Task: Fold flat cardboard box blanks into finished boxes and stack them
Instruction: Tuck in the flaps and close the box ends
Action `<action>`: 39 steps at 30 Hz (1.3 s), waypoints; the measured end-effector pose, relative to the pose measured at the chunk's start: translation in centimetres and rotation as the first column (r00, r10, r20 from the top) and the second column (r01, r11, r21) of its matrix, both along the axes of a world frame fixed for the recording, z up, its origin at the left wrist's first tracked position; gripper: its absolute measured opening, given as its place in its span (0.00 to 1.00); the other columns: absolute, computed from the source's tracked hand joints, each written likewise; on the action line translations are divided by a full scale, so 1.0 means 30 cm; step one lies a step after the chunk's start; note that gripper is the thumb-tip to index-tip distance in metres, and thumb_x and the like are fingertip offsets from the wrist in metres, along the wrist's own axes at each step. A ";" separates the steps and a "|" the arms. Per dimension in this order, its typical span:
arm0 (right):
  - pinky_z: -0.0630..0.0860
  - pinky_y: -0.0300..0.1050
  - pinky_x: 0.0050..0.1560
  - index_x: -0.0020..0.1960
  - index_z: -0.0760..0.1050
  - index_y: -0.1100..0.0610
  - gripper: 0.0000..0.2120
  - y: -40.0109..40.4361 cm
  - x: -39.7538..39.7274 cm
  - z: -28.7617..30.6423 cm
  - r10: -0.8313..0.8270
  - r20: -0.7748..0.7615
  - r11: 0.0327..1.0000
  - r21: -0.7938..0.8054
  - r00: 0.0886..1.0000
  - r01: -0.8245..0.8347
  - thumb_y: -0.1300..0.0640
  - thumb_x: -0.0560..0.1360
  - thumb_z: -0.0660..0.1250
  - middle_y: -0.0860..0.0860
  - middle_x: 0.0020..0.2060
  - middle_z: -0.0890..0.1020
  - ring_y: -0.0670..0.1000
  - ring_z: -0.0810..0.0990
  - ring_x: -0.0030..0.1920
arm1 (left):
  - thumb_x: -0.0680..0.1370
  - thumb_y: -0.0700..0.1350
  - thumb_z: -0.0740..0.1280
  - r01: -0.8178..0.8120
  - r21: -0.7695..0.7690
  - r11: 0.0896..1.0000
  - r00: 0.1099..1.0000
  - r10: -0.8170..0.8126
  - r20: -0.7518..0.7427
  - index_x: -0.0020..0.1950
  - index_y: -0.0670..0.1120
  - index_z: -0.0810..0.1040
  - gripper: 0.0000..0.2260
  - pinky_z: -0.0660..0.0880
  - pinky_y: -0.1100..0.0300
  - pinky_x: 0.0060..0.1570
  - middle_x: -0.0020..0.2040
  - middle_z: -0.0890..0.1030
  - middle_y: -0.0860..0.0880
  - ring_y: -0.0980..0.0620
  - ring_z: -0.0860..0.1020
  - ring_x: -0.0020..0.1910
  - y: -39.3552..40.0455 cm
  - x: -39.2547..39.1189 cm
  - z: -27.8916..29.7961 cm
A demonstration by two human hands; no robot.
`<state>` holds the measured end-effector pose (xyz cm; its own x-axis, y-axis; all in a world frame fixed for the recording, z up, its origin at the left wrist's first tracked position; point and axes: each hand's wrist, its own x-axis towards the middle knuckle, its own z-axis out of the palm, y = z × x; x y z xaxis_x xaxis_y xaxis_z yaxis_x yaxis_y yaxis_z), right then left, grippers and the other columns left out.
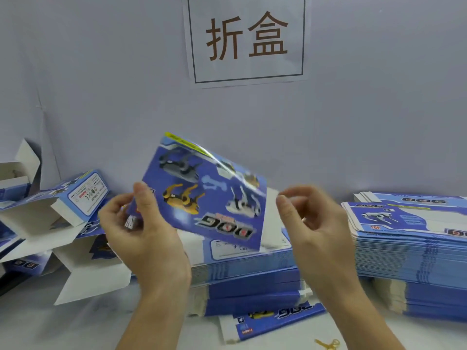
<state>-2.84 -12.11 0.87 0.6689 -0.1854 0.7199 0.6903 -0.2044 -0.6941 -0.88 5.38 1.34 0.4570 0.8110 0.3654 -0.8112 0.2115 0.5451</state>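
Head view: the glossy box blank (209, 195), judged light, thin and slippery, is pinched at its edge by the left hand (141, 223), best gripped near the creases, while the right hand (310, 221) is held loosely curled and empty.

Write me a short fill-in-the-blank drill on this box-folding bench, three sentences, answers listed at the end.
1. The raised box blank is gripped by the ____ hand alone.
2. The right hand hovers beside the blank's edge and holds ____.
3. The folded boxes lie on the ____ side of the bench, while the tall stack of flat blanks sits opposite.

Missing words: left; nothing; left
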 end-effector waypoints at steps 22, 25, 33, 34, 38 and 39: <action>0.83 0.42 0.41 0.69 0.56 0.21 0.41 -0.127 0.029 -0.046 0.354 -0.213 0.933 0.149 0.911 -0.328 0.46 0.68 0.76 0.42 0.50 0.86 0.49 0.87 0.48 | 0.57 0.74 0.70 0.578 0.537 0.614 0.801 -0.304 -0.516 0.71 0.73 0.59 0.44 0.71 0.45 0.67 0.68 0.74 0.57 0.56 0.75 0.64 0.012 -0.004 -0.012; 0.83 0.43 0.43 0.70 0.54 0.19 0.43 -0.106 0.027 -0.063 0.446 -0.283 0.883 -0.018 0.849 -0.469 0.53 0.73 0.75 0.47 0.54 0.85 0.52 0.86 0.51 | 0.60 0.76 0.71 0.617 0.611 0.496 0.783 -0.314 -0.537 0.69 0.77 0.56 0.41 0.72 0.50 0.66 0.70 0.73 0.63 0.57 0.74 0.68 -0.015 -0.014 -0.031; 0.83 0.45 0.47 0.73 0.56 0.27 0.41 -0.065 0.057 -0.072 0.492 -0.140 0.869 0.008 0.860 -0.495 0.64 0.73 0.64 0.42 0.59 0.83 0.52 0.84 0.56 | 0.69 0.49 0.76 0.407 0.698 0.590 0.909 -0.337 -0.245 0.72 0.63 0.65 0.34 0.81 0.64 0.48 0.59 0.82 0.60 0.59 0.81 0.58 -0.082 0.000 -0.079; 0.83 0.48 0.47 0.72 0.60 0.30 0.37 -0.063 0.055 -0.072 0.496 -0.128 0.868 0.044 0.859 -0.494 0.62 0.73 0.63 0.46 0.59 0.83 0.55 0.84 0.56 | 0.69 0.48 0.76 0.420 0.691 0.588 0.902 -0.356 -0.245 0.69 0.61 0.68 0.31 0.81 0.62 0.45 0.58 0.83 0.57 0.56 0.83 0.56 -0.089 -0.004 -0.079; 0.81 0.64 0.42 0.60 0.71 0.44 0.15 -0.049 0.037 -0.061 0.463 -0.130 0.883 0.152 0.877 -0.444 0.41 0.75 0.63 0.63 0.48 0.82 0.61 0.84 0.47 | 0.72 0.55 0.76 0.550 0.578 0.602 0.831 -0.465 -0.306 0.54 0.53 0.72 0.18 0.82 0.53 0.34 0.43 0.84 0.45 0.44 0.86 0.41 -0.123 -0.027 -0.076; 0.79 0.67 0.38 0.56 0.71 0.46 0.18 -0.043 0.032 -0.059 0.424 -0.143 0.901 0.173 0.894 -0.399 0.35 0.75 0.61 0.67 0.44 0.80 0.62 0.82 0.42 | 0.73 0.60 0.73 0.581 0.517 0.628 0.813 -0.478 -0.332 0.52 0.51 0.72 0.17 0.82 0.48 0.34 0.41 0.82 0.41 0.40 0.85 0.40 -0.130 -0.032 -0.075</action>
<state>-1.89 -13.40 -0.90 0.8181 0.0458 0.5733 0.5583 0.1763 -0.8107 -1.85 1.47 -0.91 0.8287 0.0663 0.5558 -0.5575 0.1864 0.8090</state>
